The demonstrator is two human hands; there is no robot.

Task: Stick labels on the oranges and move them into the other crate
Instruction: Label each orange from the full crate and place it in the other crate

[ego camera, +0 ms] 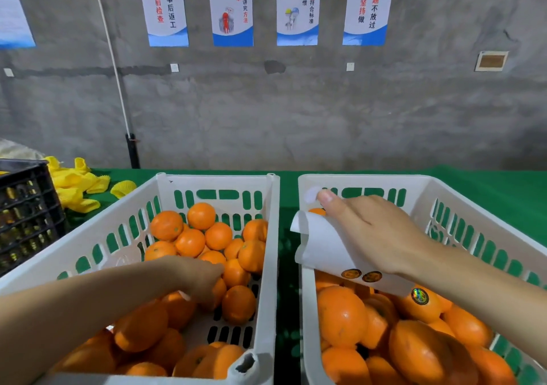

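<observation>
Two white slotted crates stand side by side on a green table. The left crate (pixel 124 224) holds several unlabelled oranges (pixel 189 241). My left hand (pixel 201 278) reaches down into it, fingers curled among the oranges; whether it grips one is hidden. The right crate (pixel 370 181) holds several oranges, one (pixel 420 301) bearing a round holographic label. My right hand (pixel 367 230) hovers over the right crate and holds a curled white label sheet (pixel 319 251) with two dark round labels (pixel 361 275) on it.
A black crate (pixel 26 213) stands at the left edge of the table. Yellow foam fruit nets (pixel 77 186) lie behind it. A grey wall with posters rises behind the table. A narrow green gap (pixel 288 236) separates the two white crates.
</observation>
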